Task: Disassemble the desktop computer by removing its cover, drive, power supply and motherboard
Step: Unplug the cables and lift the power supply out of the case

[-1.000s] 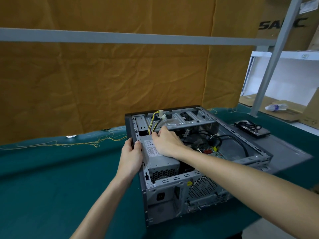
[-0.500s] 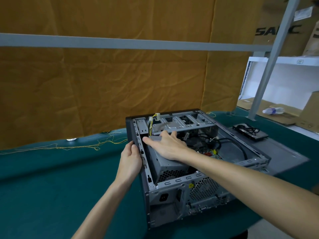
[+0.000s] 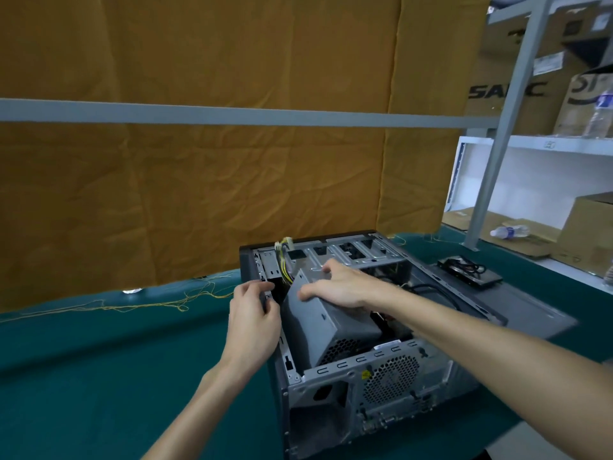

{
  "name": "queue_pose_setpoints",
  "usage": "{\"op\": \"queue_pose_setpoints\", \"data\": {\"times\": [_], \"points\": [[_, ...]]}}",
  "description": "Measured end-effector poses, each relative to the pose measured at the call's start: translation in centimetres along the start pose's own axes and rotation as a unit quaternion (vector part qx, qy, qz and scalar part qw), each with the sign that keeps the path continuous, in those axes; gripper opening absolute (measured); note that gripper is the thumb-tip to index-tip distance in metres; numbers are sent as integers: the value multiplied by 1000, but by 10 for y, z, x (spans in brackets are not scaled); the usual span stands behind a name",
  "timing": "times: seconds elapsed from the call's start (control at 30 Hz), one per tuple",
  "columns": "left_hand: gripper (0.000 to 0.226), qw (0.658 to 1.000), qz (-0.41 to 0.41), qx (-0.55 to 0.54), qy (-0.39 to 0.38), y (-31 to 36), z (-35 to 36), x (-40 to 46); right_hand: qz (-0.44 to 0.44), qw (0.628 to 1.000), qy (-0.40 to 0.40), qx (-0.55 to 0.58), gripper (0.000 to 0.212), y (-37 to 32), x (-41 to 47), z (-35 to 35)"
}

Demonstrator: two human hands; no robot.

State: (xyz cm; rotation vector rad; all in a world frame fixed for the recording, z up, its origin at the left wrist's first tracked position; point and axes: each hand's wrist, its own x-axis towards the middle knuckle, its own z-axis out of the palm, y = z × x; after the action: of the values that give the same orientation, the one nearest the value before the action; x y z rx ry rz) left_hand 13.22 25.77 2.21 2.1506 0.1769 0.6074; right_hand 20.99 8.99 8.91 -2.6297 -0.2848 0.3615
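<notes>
- The power supply (image 3: 326, 322) sat tilted inside the open computer case (image 3: 374, 386), in the case's near-left corner: its far end was raised above the case's top rim, and its perforated near end was still low behind the rear panel.
- Its long axis ran from that rear panel up and away toward the drive cage, so I judged the way out to be upward and toward the far end.
- The right hand (image 3: 345, 287) lay on the raised far end, fingers curled over its upper edge and holding it; this hand was the one on the unit.
- The left hand (image 3: 253, 313) was just left of the unit, at the case's left wall, its grip pinching that wall's rim, apparently steadying the case.
- A yellow-and-black cable bundle (image 3: 284, 260) rose at the far-left corner, just beyond the raised end; whether it was still plugged in could not be told.
- The case lay on its side near the counter's (image 3: 99, 360) front edge.
</notes>
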Motion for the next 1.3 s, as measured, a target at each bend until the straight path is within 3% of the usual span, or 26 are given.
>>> {"op": "queue_pose_setpoints", "data": {"times": [0.07, 0.17, 0.27, 0.37, 0.4, 0.47, 0.53, 0.63, 0.7, 0.8, 0.93, 1.0, 1.07, 1.1, 1.17, 1.3], "points": [[28, 1000, 9, 6, -3, 5, 0, 1, 0, 999, 19, 50, 115, 3, -6, -16], [27, 1000, 27, -1, -3, 12, 0, 2, -18, 991, 61, 121, 101, 11, -19, -48], [47, 996, 9, -84, -42, 25, 1, 2, -49, 977, 113, 174, 98, 23, -35, -76], [72, 995, 36, -76, -59, 45, 5, 5, -72, 947, 149, 275, 95, 41, -46, -92], [77, 987, 13, -128, -98, 56, 5, 8, -80, 933, 158, 314, 92, 47, -51, -96], [73, 921, -79, -304, -229, 69, 3, 19, -92, 906, 166, 379, 87, 57, -55, -94], [55, 874, -109, -359, -308, 82, -2, 27, -103, 882, 171, 427, 87, 67, -59, -92], [54, 871, -92, -369, -310, 100, 2, 36, -122, 857, 129, 483, 87, 78, -56, -96], [62, 871, -85, -389, -288, 108, 9, 44, -152, 836, 46, 525, 75, 87, -50, -107], [79, 894, -27, -374, -244, 117, 18, 63, -143, 814, -2, 563, 78, 108, -30, -125], [78, 926, 47, -288, -239, 136, 33, 96, -120, 880, 101, 447, 58, 126, 18, -154], [73, 934, 101, -227, -256, 146, 43, 114, -154, 903, 170, 364, 65, 129, 43, -170], [72, 938, 150, -170, -262, 157, 52, 131, -176, 929, 248, 210, 74, 137, 70, -183], [73, 937, 169, -147, -266, 163, 56, 138, -173, 931, 307, 99, 68, 142, 83, -189], [78, 936, 194, -114, -269, 173, 65, 153, -158, 890, 416, -94, 46, 154, 101, -201], [114, 951, 211, -1, -226, 199, 88, 176, -85, 862, 431, -253, 34, 181, 123, -226]]}}
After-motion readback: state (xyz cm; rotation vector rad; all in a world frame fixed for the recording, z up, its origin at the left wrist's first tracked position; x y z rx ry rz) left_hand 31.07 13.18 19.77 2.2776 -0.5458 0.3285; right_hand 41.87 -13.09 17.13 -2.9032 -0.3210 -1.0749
